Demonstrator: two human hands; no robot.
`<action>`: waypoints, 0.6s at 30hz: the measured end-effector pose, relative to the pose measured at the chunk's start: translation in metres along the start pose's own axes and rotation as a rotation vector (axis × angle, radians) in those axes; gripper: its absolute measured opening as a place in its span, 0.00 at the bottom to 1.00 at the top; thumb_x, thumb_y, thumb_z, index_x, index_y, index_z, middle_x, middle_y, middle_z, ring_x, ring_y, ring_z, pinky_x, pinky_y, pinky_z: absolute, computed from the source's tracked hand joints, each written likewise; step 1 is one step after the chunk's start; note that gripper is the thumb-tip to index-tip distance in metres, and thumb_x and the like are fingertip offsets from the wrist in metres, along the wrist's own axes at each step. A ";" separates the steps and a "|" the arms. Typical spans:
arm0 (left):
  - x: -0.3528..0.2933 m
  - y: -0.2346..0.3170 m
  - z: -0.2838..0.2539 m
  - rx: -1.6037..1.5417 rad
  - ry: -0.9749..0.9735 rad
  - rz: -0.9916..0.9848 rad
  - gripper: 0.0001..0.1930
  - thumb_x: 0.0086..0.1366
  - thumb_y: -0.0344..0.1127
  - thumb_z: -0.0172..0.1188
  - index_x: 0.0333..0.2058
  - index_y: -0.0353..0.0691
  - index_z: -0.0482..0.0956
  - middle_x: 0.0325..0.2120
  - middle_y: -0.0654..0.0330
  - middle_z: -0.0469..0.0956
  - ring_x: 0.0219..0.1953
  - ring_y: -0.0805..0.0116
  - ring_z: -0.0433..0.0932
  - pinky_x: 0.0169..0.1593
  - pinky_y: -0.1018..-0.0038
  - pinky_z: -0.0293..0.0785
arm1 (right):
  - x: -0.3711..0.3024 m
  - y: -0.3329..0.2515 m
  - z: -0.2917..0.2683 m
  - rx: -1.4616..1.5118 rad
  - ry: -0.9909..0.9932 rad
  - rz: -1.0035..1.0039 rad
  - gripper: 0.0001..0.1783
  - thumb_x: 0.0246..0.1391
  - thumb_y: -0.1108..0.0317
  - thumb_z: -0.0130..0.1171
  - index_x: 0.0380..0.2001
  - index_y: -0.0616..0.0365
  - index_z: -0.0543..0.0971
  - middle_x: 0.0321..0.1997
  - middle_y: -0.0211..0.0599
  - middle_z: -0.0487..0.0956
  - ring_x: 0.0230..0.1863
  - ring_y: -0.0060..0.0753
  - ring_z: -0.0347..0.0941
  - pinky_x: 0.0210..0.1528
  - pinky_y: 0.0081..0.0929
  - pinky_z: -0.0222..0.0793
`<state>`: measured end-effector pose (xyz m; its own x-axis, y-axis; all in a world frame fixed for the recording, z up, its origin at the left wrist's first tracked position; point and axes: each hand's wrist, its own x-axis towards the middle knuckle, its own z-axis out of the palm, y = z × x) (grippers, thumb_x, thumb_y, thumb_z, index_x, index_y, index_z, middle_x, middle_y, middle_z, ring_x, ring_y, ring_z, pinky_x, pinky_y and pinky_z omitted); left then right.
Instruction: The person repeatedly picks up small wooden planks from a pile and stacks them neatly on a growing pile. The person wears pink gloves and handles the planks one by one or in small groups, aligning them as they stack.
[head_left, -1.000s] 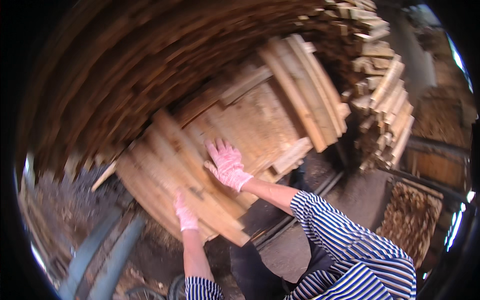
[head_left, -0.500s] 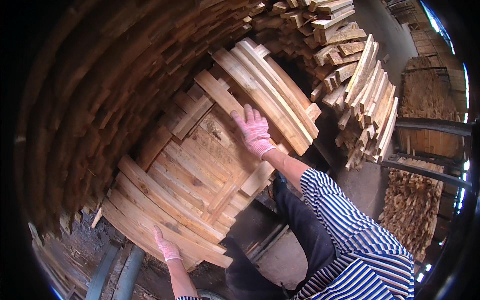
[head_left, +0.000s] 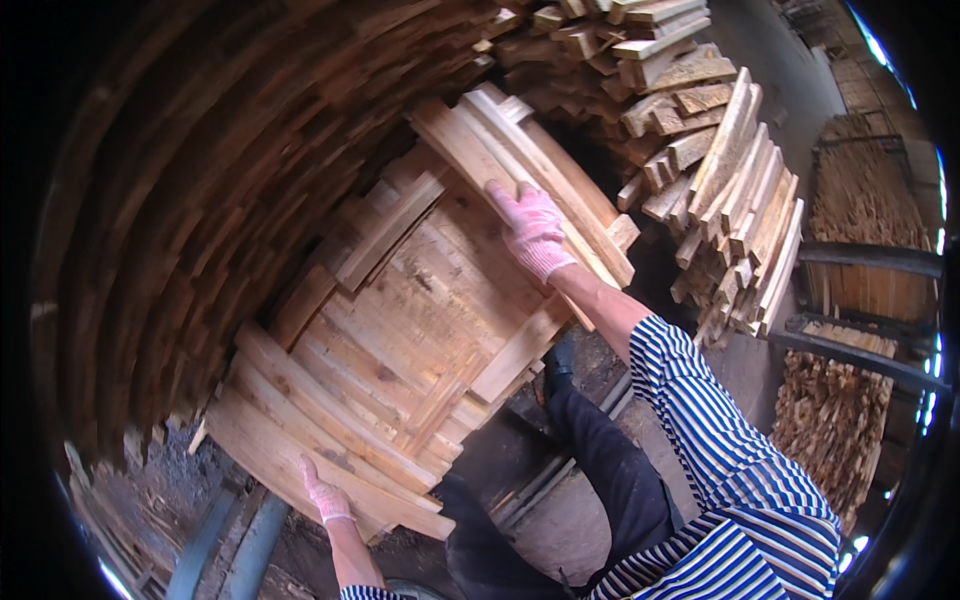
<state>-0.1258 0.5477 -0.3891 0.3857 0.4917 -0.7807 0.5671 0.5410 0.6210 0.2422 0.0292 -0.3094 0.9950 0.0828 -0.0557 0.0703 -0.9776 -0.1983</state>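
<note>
A layered stack of pale wooden planks point(head_left: 420, 290) fills the middle, with lengthwise planks along both sides. My right hand point(head_left: 535, 230), in a pink knitted glove, is closed over a plank point(head_left: 462, 150) at the stack's right side, beside other long planks. At the lower left, my left hand point(head_left: 327, 495), gloved alike, is at the outer edge of a wide plank point(head_left: 265, 440). Its thumb side lies on the wood; its other fingers are mostly hidden by the edge.
A tall wall of stacked lumber point(head_left: 200, 200) rises on the left. A jumbled pile of planks point(head_left: 730, 200) stands at the upper right. Dark metal bars point(head_left: 870, 258) cross near more stacked wood point(head_left: 835, 410) at the right. Blue-grey rails point(head_left: 255, 545) lie below left.
My right hand has moved right and a little up, and the plank under it now lies against the long planks on the right. My left hand has barely moved.
</note>
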 end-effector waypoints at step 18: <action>0.000 0.010 0.034 -0.030 -0.054 0.051 0.42 0.63 0.62 0.65 0.67 0.42 0.68 0.63 0.53 0.71 0.63 0.54 0.69 0.69 0.54 0.59 | -0.001 0.047 0.024 -0.220 0.060 0.159 0.52 0.46 0.70 0.70 0.73 0.32 0.58 0.66 0.55 0.66 0.62 0.61 0.68 0.60 0.49 0.69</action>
<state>-0.0954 0.5302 -0.3851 0.4525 0.4824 -0.7500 0.5240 0.5367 0.6614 0.2426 -0.0118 -0.3425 0.9968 -0.0799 -0.0095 -0.0797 -0.9965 0.0263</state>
